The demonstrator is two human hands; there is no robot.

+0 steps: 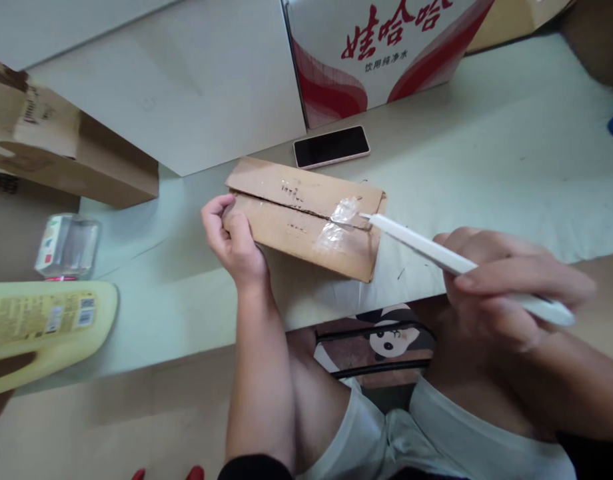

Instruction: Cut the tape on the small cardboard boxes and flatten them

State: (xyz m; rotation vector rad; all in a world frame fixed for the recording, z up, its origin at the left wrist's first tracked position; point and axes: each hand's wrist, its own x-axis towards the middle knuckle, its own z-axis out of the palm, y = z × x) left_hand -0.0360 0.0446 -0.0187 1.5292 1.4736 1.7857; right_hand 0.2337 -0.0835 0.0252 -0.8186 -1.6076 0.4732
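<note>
A brown cardboard box (301,207) lies on the table, its two flaps meeting along a seam. Clear tape (339,223) crosses that seam near the right end and looks wrinkled. My left hand (235,240) grips the box's left end, thumb on top and fingers curled round the edge. In my right hand (506,283) is a slim white utility knife (419,241), held between thumb and fingers. Its thin tip points left and is at the box top beside the tape; whether it touches the cardboard I cannot tell.
Behind the box lies a phone (331,147), before a large white box (186,87) and a red-and-white carton (386,60). To the left are a clear plastic container (69,245), a yellow bottle (46,327) and another cardboard box (86,140). The table's (486,173) front edge runs before my knees.
</note>
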